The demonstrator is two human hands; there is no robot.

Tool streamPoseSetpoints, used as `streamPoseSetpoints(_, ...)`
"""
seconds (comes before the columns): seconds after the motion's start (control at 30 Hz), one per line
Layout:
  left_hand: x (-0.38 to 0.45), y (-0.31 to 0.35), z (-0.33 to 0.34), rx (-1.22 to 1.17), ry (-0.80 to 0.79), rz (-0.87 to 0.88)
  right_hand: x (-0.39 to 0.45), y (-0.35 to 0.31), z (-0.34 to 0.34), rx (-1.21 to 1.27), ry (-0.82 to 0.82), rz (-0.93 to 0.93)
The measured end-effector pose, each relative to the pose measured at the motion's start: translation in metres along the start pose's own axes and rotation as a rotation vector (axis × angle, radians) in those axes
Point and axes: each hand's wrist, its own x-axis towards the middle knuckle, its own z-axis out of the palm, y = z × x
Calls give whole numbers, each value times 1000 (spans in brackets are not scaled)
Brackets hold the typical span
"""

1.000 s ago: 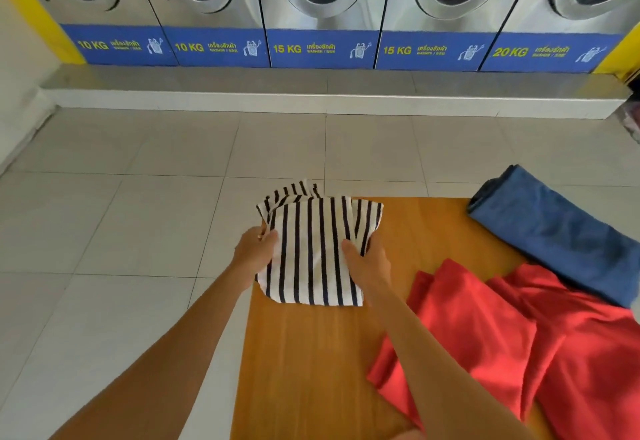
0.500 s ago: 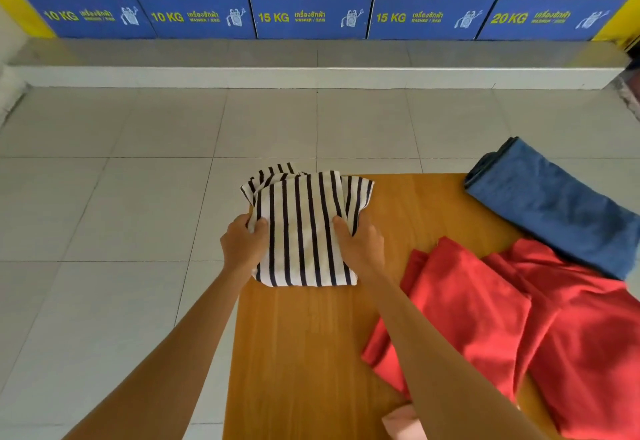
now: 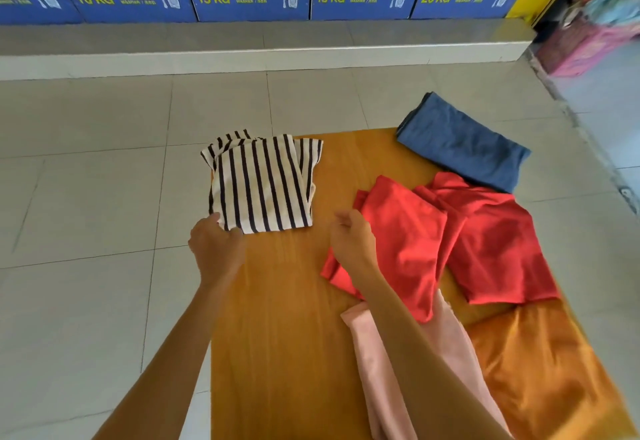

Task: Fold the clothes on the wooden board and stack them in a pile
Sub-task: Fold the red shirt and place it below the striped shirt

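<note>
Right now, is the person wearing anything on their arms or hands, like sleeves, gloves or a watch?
No. Both forearms are bare as far as the picture shows, with no sleeves in view. The left hand and the right hand have no gloves, and no watch, bracelet or ring can be seen. The upper arms are out of view, so short sleeves higher up cannot be ruled out.

Wooden board (image 3: 287, 318) shows a smooth, lightly glossy orange-brown grain. The striped garment (image 3: 263, 183) is soft matt cloth, the red cloth (image 3: 485, 238) matt too, the blue cloth (image 3: 464, 148) a matt weave. Orange fabric (image 3: 540, 370) carries a satin sheen. Floor tiles (image 3: 86, 197) look smooth, faintly glossy.
</note>
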Motion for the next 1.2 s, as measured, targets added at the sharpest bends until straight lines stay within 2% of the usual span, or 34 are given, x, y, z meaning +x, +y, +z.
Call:
streamPoseSetpoints(0.07, -26, 7, 5, 5, -15, 33, -16, 17, -14, 11, 97, -44)
streamPoseSetpoints(0.17, -65, 21, 21, -21, -215, 54, -25, 40, -43, -21, 326, -52)
streamPoseSetpoints(0.23, -85, 35, 37, 36, -413, 106, -22, 55, -72, -9, 474, 127)
streamPoseSetpoints(0.3, -98, 52, 55, 50, -580, 100, -12, 67, -102, 56, 522, 361)
streamPoseSetpoints(0.4, -108, 78, 74, -35, -684, -24, 4, 76, -126, 170, 362, 487)
streamPoseSetpoints(0.57, -103, 76, 73, -59, -757, -261, 13, 78, -119, 296, 197, 499)
streamPoseSetpoints(0.63, -98, 65, 63, -9, -817, -279, 9, 69, -106, 372, 89, 516)
streamPoseSetpoints(0.73, -86, 43, 46, 1, -814, -324, -5, 54, -81, 391, -10, 527)
streamPoseSetpoints(0.9, -60, 3, 1, -277, -750, -487, -56, 41, -48, 519, -89, 446)
streamPoseSetpoints(0.97, -51, -12, -20, -357, -754, -473, -80, 45, -30, 630, -108, 446)
streamPoseSetpoints(1.0, -46, -18, -29, -401, -713, -453, -91, 50, -19, 652, -105, 467)
streamPoseSetpoints(1.07, -34, -31, -44, -504, -532, -452, -108, 62, 6, 626, -159, 538)
streamPoseSetpoints(1.13, -25, -40, -51, -497, -345, -433, -125, 65, 25, 463, -346, 627)
streamPoseSetpoints(1.2, -29, -46, -53, -386, -247, -377, -135, 65, 30, 284, -562, 632)
